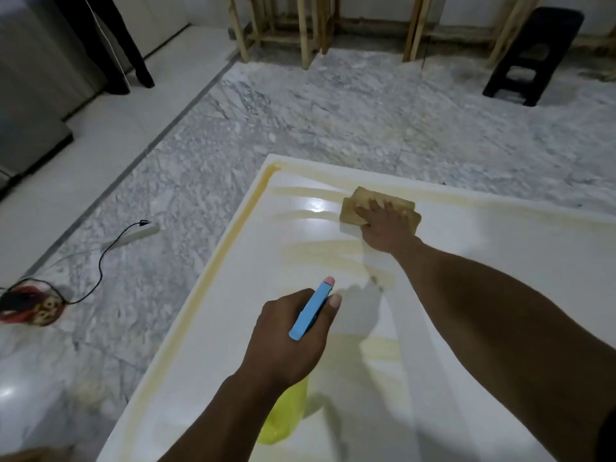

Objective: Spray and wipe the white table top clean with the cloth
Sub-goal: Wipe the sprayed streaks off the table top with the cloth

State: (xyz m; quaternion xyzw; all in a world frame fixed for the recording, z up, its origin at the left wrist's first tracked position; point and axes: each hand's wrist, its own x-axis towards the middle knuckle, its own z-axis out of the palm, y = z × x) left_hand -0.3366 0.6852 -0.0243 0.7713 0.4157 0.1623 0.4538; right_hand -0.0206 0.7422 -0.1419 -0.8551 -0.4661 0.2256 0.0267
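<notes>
Beyond the table (506,235), a black stool (533,55) (far right).

Two bare arms show above the white table top (483,278). The left arm (213,418) comes in at the near edge of the table top and is bare all the way to the left hand (290,338). That hand has a wide, round back, and its thumb (333,303) ends in a short, rounded nail. The right arm (500,328) comes in at the near right corner of the table top. It looks thick there and gets thin toward the wrist. The right hand (386,228), far across the table top, looks small. A dark strip (610,438) at that near right corner may be a sleeve edge; too little shows to tell.
</notes>
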